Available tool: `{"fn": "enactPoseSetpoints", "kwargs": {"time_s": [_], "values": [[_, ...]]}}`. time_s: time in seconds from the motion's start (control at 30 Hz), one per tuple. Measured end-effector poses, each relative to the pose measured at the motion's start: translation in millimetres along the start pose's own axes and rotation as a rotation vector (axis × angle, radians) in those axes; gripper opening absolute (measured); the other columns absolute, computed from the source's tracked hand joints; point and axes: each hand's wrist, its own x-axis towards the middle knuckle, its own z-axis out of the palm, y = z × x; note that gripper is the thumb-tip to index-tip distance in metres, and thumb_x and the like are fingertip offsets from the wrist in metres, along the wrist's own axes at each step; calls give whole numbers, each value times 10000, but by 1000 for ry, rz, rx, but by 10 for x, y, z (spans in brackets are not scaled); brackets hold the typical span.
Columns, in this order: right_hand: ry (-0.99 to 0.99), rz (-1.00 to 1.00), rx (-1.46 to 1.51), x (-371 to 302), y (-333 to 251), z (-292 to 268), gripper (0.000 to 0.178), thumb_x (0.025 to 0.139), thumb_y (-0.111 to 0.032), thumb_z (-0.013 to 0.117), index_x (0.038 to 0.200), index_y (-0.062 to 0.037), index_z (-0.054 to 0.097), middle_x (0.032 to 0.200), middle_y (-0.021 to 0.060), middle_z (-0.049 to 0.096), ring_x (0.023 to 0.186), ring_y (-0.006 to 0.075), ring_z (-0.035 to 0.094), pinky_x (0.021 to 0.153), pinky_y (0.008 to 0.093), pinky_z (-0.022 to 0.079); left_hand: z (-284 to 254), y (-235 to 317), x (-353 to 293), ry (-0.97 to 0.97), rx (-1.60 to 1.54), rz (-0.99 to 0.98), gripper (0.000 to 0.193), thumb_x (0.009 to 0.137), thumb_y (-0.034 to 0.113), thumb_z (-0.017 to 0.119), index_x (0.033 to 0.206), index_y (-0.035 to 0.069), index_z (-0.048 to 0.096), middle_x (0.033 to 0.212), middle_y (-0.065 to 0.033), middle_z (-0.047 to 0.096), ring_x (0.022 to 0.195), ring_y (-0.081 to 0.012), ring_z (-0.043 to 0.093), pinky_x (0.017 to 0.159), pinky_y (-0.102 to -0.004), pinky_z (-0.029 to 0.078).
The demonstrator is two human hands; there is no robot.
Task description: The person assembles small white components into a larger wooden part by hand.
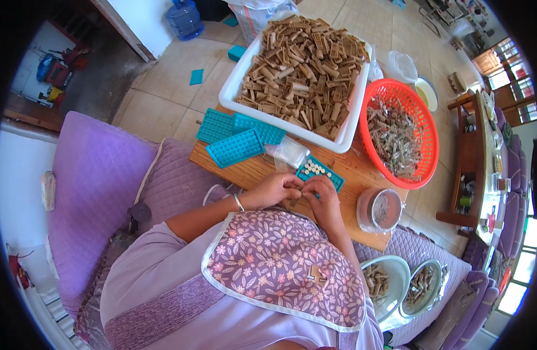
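Observation:
My left hand (274, 191), with a bangle at its wrist, and my right hand (324, 201) meet at the near edge of the wooden table, fingertips pinched together. Between them is a small brown piece (293, 202), mostly hidden by the fingers; it resembles the curled brown bark-like pieces (306, 70) heaped in the white tub (233, 96). Just beyond my fingers sits a teal tray (337, 180) with several small whitish round bits (315, 168) in it. Left of that tray lie a clear plastic box (289, 153) and more teal gridded trays (236, 147).
On the wooden table (353, 169), a red basket (370, 149) of thin translucent scraps stands right, with a clear round container (380, 210) nearer me. Two pale basins (397, 271) of brown pieces rest on the quilted seat at lower right. A blue water jug (185, 20) stands on the floor.

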Motion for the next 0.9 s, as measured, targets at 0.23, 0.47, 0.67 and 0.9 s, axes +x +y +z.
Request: {"fn": "enactPoseSetpoints", "kwargs": {"time_s": [0.23, 0.47, 0.67, 0.9], "values": [[-100, 714, 1091, 72, -77, 41, 326, 787, 18, 699, 1049, -24, 509, 1007, 73, 581, 924, 155, 564, 821, 281, 479, -109, 165, -131, -96, -86, 101, 236, 920, 102, 615, 1133, 25, 551, 1072, -36, 607, 1007, -94, 568, 866, -257, 480], [185, 282, 328, 1108, -366, -325, 221, 803, -19, 686, 997, -22, 579, 819, 28, 591, 734, 120, 555, 667, 279, 486, -300, 338, -111, 252, -389, 48, 215, 950, 143, 558, 1147, 57, 548, 1006, -41, 658, 908, -79, 582, 744, -227, 450], [163, -18, -122, 2065, -86, -403, 179, 768, -38, 676, 932, -1, 616, 848, 128, 613, 758, 246, 608, 710, 340, 498, -408, 402, -106, 258, -437, 116, 211, 953, 154, 553, 1147, 71, 544, 1030, -27, 651, 881, -71, 566, 739, -217, 431], [174, -52, -350, 2838, 79, -49, 184, 778, -39, 625, 962, -28, 633, 961, 177, 621, 864, 353, 604, 771, 428, 490, -475, 448, -70, 264, -478, 130, 209, 952, 131, 546, 1150, 65, 535, 1062, -44, 628, 922, -93, 565, 796, -253, 460]]}}
